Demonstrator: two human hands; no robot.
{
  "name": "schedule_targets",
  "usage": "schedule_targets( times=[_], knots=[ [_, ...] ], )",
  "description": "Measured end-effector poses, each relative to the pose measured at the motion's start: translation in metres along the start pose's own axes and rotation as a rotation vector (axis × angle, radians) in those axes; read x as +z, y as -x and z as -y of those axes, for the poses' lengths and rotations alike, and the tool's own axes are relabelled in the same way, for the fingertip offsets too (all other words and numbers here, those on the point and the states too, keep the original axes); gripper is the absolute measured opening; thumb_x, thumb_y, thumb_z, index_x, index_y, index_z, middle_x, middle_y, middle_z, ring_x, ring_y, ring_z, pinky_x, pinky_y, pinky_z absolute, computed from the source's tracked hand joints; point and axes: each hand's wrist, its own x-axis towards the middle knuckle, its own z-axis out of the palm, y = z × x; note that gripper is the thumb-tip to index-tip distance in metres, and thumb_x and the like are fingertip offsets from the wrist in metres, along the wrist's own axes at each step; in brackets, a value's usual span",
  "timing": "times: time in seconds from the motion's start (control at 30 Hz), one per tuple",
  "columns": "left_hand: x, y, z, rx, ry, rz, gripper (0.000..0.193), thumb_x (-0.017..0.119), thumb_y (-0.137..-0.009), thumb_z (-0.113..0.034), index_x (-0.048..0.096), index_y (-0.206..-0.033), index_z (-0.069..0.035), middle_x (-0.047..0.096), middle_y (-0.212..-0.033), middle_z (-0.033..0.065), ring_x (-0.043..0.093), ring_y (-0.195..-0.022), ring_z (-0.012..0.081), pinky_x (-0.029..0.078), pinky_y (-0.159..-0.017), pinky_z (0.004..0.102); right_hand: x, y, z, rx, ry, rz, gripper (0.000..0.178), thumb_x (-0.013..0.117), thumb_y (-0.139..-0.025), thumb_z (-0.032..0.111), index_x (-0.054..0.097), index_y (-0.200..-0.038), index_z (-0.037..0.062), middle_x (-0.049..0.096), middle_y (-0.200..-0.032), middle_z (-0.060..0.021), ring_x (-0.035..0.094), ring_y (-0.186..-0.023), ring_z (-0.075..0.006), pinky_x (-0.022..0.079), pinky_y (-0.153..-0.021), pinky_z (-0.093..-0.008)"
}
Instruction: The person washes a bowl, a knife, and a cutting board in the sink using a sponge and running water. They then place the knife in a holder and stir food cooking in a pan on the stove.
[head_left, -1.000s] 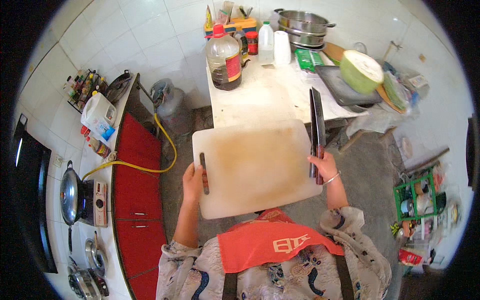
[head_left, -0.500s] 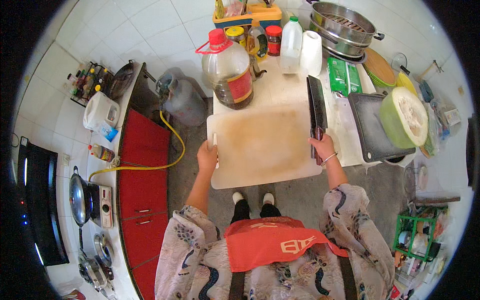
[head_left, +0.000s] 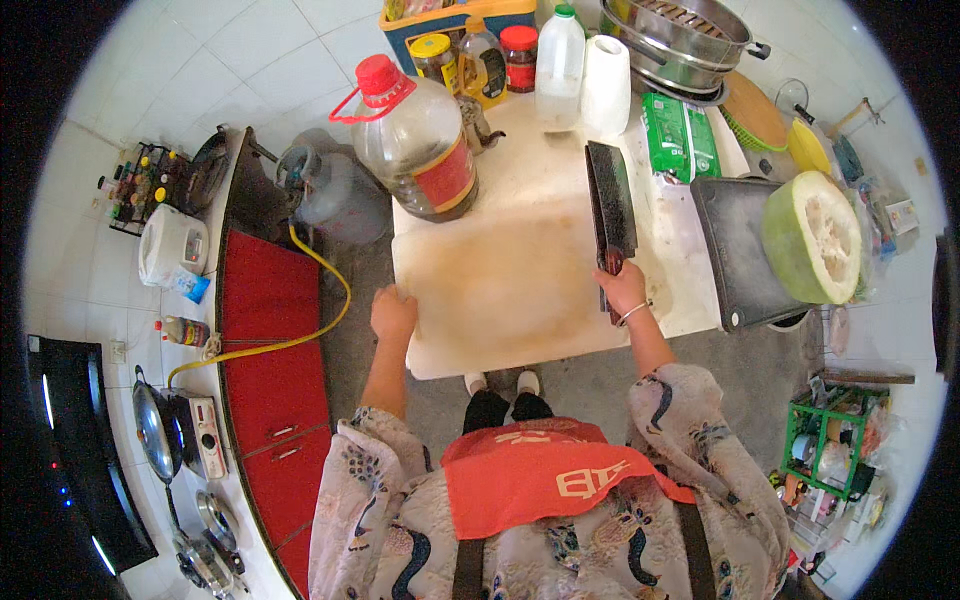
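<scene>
A pale, brown-stained cutting board (head_left: 500, 290) lies at the near end of the white table, its front edge above the floor. My left hand (head_left: 393, 312) is closed at the board's left edge, with its fingertips mostly hidden. My right hand (head_left: 624, 287) is closed around the dark reddish handle of a cleaver (head_left: 613, 200) at the board's right side. The cleaver's broad black blade points away from me along that edge. A cut half of a green winter melon (head_left: 815, 240), pale inside, rests on a black tray (head_left: 735, 250) to the right.
A big red-capped oil jug (head_left: 415, 150) stands behind the board. Jars, a white bottle (head_left: 560, 75), a paper roll (head_left: 605, 88) and a metal steamer (head_left: 680, 45) line the back. Left are a gas cylinder (head_left: 345, 200), its yellow hose and red cabinets (head_left: 270, 350).
The view has shifted, and my left hand's grip now covers the pale strip at the board's left edge. My right hand stays on the cleaver, slightly left in the picture.
</scene>
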Motion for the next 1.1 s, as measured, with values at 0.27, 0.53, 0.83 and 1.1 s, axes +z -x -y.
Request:
schedule_targets(
  times=[0.27, 0.53, 0.83, 1.1],
  knots=[
    [-0.005, 0.010, -0.007, -0.030, 0.177, -0.043, 0.028, 0.058, -0.071, -0.011, 0.055, -0.098, -0.004, 0.057, -0.097, 0.0161, 0.055, -0.094, 0.0336, 0.045, -0.080, 0.0427, 0.003, 0.018, 0.007, -0.165, 0.040, -0.013, 0.023, 0.069, -0.067, 0.017, 0.056, -0.068, -0.0024, 0.055, -0.058, -0.0119, 0.052, -0.054, -0.0230, 0.043, -0.054, -0.0353],
    [0.009, 0.021, 0.003, 0.083, 0.178, -0.204, 0.042, 0.062, -0.073, -0.015, 0.053, -0.112, -0.005, 0.055, -0.103, 0.0174, 0.054, -0.096, 0.0349, 0.045, -0.082, 0.0420, 0.012, 0.051, 0.034, -0.067, 0.287, 0.212, 0.031, 0.066, -0.067, 0.028, 0.057, -0.071, -0.0015, 0.059, -0.068, -0.0196, 0.057, -0.065, -0.0365, 0.045, -0.060, -0.0432],
    [0.002, 0.053, -0.017, 0.266, 0.314, -0.235, 0.046, 0.063, -0.072, -0.012, 0.051, -0.116, -0.002, 0.049, -0.117, 0.0222, 0.043, -0.111, 0.0377, 0.035, -0.094, 0.0441, 0.032, 0.052, 0.058, -0.025, 0.587, 0.399, 0.035, 0.062, -0.067, 0.032, 0.065, -0.079, -0.0008, 0.062, -0.080, -0.0231, 0.062, -0.078, -0.0368, 0.049, -0.072, -0.0424],
    [0.019, 0.080, -0.032, 0.332, 0.300, -0.127, 0.044, 0.061, -0.073, -0.014, 0.053, -0.116, -0.005, 0.048, -0.120, 0.0220, 0.042, -0.114, 0.0363, 0.034, -0.095, 0.0454, 0.018, 0.076, 0.080, -0.025, 0.645, 0.422, 0.039, 0.064, -0.071, 0.034, 0.061, -0.093, 0.0020, 0.064, -0.089, -0.0170, 0.062, -0.084, -0.0326, 0.049, -0.074, -0.0425]
  ],
)
